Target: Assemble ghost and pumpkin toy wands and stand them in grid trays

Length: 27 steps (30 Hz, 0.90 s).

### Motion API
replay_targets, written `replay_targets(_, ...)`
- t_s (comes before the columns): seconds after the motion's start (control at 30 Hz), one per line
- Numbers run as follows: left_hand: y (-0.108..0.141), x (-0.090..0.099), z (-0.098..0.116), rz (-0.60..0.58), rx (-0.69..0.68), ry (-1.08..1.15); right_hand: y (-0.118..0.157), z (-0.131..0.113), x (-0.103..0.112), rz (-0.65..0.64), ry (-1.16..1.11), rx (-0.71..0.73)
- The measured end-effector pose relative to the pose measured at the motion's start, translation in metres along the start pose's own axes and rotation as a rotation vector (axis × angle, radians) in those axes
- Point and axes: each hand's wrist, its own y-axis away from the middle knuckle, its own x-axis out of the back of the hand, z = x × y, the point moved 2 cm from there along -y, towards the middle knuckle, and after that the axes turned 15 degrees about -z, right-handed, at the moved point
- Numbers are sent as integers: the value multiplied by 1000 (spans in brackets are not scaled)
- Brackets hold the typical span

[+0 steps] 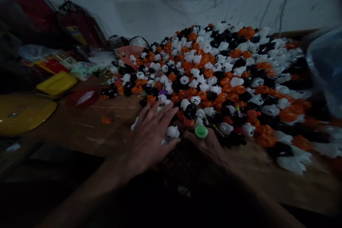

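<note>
A large heap of small white, orange and black figures (205,57), some shaped like ghosts and pumpkins, covers the table. At its near edge my left hand (149,131) lies over several white pieces, fingers spread. One white ghost piece (172,132) shows between its thumb and index finger. My right hand (207,144) is to the right with its fingers curled around a green-topped item (201,131); the item's lower part is hidden. A black piece (190,111) lies just beyond my right hand.
Left on the wooden table (77,124) are a red round lid (82,97), a yellow container (57,83) and a lone orange piece (107,119). A coral basket (130,55) stands behind. A plastic-lined tub (327,67) is at the right.
</note>
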Motion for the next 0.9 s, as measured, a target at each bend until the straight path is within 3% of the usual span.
replay_targets(0.07,-4,-12,-5,-83,24,6,-5,4,-4,-36,7,-20)
replay_targets(0.17,-6,-21,-11,-115,32,23,-9,5,-6,-83,16,39)
replay_targets(0.43,-4,-22,-15,-122,26,102,-4,-2,-5,-130,88,33)
replay_targets(0.6,-5,-3,-9,-95,39,223,5,-10,-1,-148,102,130)
replay_targets(0.8,-21,30,0,52,57,512,21,-31,5,-162,135,198)
replay_targets(0.9,-30,30,2,-30,23,686,26,-38,7,-165,126,219)
